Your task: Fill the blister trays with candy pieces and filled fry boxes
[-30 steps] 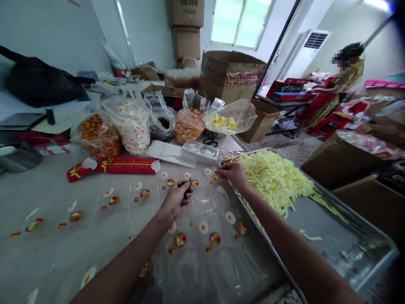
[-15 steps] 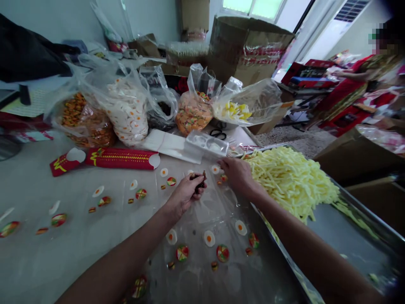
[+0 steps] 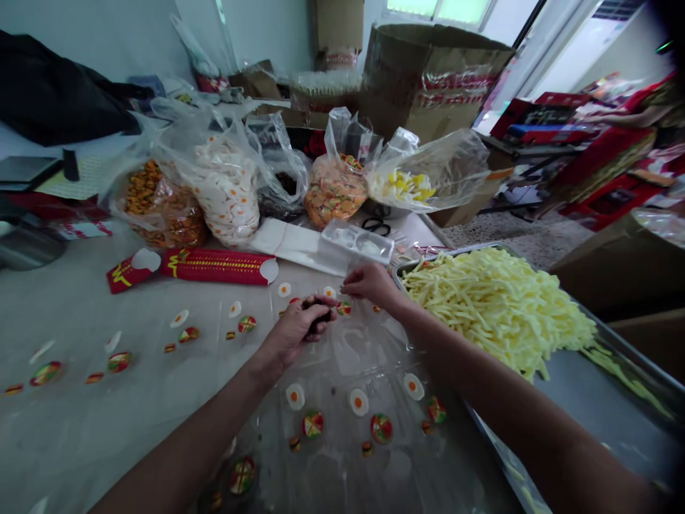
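My left hand (image 3: pixel 286 330) is curled palm-up around several small dark brown pieces (image 3: pixel 320 314), just above the table's middle. Close by on the right, my right hand (image 3: pixel 377 285) has thumb and fingers pinched together; what they hold, if anything, is too small to make out. Under its fingertips lie a miniature fried egg (image 3: pixel 329 292) and a miniature pizza (image 3: pixel 343 308). Rows of clear plastic trays (image 3: pixel 356 353) cover the table, many bearing one egg, one round pizza and one tiny burger (image 3: pixel 367 448).
Behind stand open plastic bags of burgers (image 3: pixel 176 225), eggs (image 3: pixel 227 193), dark pieces and pizzas (image 3: pixel 335 193). Red printed cartons (image 3: pixel 219 267) lie left, scissors (image 3: pixel 376 226) behind. A metal tray (image 3: pixel 583 400) heaped with yellow fries-like strips (image 3: pixel 497 300) stands right. Another person is at the far right.
My right hand has moved left, closer to my left hand, and a pizza now shows below its fingertips. My left hand has shifted slightly left with the dark pieces. The view has turned a little.
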`<state>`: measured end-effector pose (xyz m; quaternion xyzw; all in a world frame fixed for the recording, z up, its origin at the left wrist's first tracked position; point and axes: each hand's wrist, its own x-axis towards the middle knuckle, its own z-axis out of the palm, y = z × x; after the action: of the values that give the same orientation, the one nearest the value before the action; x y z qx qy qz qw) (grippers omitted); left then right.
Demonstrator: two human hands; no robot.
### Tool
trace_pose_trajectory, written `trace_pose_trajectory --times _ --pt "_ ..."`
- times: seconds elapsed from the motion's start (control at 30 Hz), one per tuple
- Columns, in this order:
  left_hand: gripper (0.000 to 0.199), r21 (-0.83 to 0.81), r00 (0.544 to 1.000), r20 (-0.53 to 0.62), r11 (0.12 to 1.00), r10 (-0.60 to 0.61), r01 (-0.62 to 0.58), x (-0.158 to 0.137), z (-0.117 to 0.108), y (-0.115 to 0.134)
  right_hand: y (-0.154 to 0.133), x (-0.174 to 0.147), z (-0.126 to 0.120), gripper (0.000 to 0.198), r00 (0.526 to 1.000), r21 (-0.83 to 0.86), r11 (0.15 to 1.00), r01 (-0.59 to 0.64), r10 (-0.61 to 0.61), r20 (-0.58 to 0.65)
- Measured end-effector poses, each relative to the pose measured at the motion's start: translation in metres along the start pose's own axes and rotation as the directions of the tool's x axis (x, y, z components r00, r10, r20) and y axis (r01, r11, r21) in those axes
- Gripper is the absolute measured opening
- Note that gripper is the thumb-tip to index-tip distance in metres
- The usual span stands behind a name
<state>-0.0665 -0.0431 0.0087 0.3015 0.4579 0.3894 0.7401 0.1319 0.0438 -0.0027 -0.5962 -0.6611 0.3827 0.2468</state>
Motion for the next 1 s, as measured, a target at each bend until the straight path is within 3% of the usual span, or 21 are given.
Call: trace_pose_trajectory --times 0.1,0.17,0.27,0.33,0.4,0.5,0.7,0.83,0.93,1.0 --pt "0.022 -0.085 0.999 0.052 0.996 0.013 -0.009 -0.001 -0.016 0.006 -0.005 0.01 0.005 0.013 0.998 -0.219 0.974 0.056 -0.063 -0.024" --pt "0.018 -0.149 0.996 0.089 0.989 0.004 0.009 -0.001 -0.024 0.006 -0.008 0.006 0.007 0.024 0.996 -0.192 0.979 0.063 -0.075 -0.056" --pt "0.016 -0.254 0.99 0.132 0.964 -0.039 0.072 -0.001 -0.03 0.004 -0.012 -0.016 0.014 0.042 1.0 0.155 0.988 0.006 -0.004 -0.01" --pt "0.016 -0.306 0.99 0.133 0.947 -0.055 0.094 -0.002 -0.029 0.002 -0.016 -0.036 0.023 0.046 0.99 0.442 0.893 -0.082 0.023 0.138" --pt "0.013 -0.328 0.992 0.11 0.94 -0.058 0.091 -0.004 -0.026 0.001 -0.021 -0.054 0.035 0.046 0.974 0.634 0.764 -0.123 -0.03 0.226" --pt "0.008 -0.362 0.994 0.064 0.926 -0.089 0.107 -0.011 -0.021 -0.002 -0.031 -0.072 0.05 0.036 0.984 0.737 0.672 -0.069 -0.075 0.161" --pt "0.009 -0.415 0.994 -0.013 0.905 -0.106 0.091 -0.025 -0.027 0.0 -0.044 -0.058 0.06 0.025 0.967 0.65 0.741 -0.17 0.001 0.253" --pt "0.009 -0.439 0.996 -0.067 0.898 -0.051 0.017 -0.023 -0.048 0.02 -0.045 -0.019 0.066 0.017 0.992 0.544 0.839 -0.002 -0.066 0.105" --pt "0.025 -0.464 0.992 -0.107 0.886 -0.063 0.006 -0.022 -0.066 0.036 -0.046 0.013 0.075 0.012 0.988 0.259 0.956 0.138 -0.152 0.035" --pt "0.04 -0.501 0.988 -0.123 0.865 -0.091 0.018 -0.024 -0.076 0.043 -0.047 0.03 0.083 0.009 0.982 0.07 0.981 0.178 -0.182 0.056"
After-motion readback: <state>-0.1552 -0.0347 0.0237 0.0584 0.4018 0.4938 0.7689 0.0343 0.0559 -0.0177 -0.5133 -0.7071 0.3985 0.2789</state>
